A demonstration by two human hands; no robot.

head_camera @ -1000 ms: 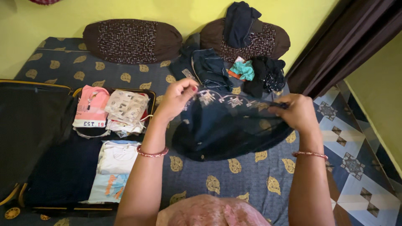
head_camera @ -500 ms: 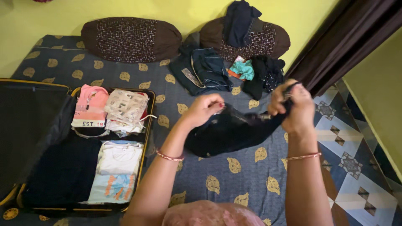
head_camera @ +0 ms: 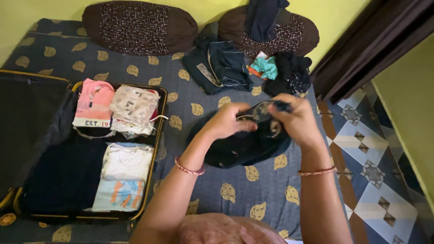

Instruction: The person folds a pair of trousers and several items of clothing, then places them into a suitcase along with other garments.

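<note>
Over bedspread (head_camera: pixel 253 190): left hand (head_camera: pixel 224 123), right hand (head_camera: pixel 296 121) pinch dark embroidered cloth (head_camera: pixel 244 147) bunched between them; open suitcase (head_camera: pixel 158 131) at nine o'clock.

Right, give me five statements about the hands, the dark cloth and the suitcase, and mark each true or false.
1. Both the left hand and right hand grip the dark embroidered garment. True.
2. The suitcase is zipped shut. False: it lies open, with folded clothes inside.
3. A pink folded top lies in the suitcase. True.
4. The garment is spread wide between the hands. False: the hands are close together, the cloth bunched.
5. Two brown pillows lie on the floor. False: they are at the head of the bed.
</note>
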